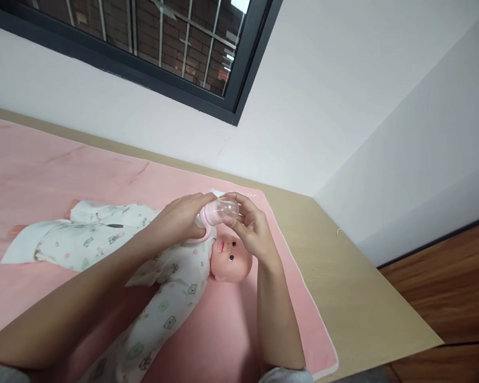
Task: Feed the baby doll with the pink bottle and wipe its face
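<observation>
Above the doll's chest, my left hand [181, 215] is closed around a baby bottle [212, 213] with a pink collar and pink handle. The bottle lies tilted sideways, its clear dome cap [229, 208] pointing right. Fingers and thumb of my right hand [255, 226] grip that cap from the right; it sits against the pink collar. Beneath my hands lies a baby doll [235, 263] on its back, head to the right. It wears a white printed outfit [167, 287] with small animals. My left forearm crosses over the doll's body and hides part of it.
A pink mat [227, 330] is spread under the doll on a light wooden surface [323, 255]. White walls rise behind and to the right. A dark-framed window [235, 96] with bars is at the upper left. Wood-grain panels [451, 282] stand at the right.
</observation>
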### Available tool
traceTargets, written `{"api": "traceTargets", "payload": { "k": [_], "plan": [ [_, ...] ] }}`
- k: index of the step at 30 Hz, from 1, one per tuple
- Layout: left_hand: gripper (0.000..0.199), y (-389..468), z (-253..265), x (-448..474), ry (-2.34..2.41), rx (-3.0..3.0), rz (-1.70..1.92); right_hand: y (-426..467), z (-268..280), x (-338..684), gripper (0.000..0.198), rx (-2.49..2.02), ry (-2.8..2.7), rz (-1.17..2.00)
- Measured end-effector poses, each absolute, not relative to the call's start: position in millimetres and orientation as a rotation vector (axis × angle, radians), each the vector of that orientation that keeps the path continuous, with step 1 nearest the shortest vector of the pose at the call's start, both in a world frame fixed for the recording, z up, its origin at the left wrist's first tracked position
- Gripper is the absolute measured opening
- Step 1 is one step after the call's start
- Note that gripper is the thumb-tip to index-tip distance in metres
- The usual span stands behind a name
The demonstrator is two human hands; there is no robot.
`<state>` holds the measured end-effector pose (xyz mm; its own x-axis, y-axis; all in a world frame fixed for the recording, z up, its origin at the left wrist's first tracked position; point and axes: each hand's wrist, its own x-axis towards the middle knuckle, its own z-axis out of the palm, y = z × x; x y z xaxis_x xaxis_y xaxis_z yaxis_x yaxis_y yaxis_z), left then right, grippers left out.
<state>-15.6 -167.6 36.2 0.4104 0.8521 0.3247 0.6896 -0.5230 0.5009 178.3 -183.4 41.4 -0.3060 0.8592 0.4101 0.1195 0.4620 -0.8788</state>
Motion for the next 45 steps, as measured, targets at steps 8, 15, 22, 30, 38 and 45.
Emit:
{"api": "traceTargets", "payload": {
  "k": [8,15,22,30,38,45],
  "plan": [
    [0.044,-170,37,-13,1.389,2.413,0.75,-186,43,182,0.044,-0.861,-1.795,0.923],
    [0.036,-167,32,-14,1.409,2.522,0.726,-184,44,187,0.044,-0.857,-1.803,0.965],
    [0.034,-170,36,-13,1.4,2.46,0.75,-185,46,184,0.045,-0.82,-1.774,0.966],
    [0.047,-165,44,-19,1.548,2.274,0.791,-168,46,208,0.055,-0.848,-1.527,0.738],
    [0.067,-142,37,-44,1.645,2.117,1.04,-95,-32,277,0.065,-1.471,-1.35,0.387],
    [0.057,-107,30,-53,1.832,1.95,1.116,-76,-109,294,0.065,-1.734,-1.337,0.346]
  ]
}}
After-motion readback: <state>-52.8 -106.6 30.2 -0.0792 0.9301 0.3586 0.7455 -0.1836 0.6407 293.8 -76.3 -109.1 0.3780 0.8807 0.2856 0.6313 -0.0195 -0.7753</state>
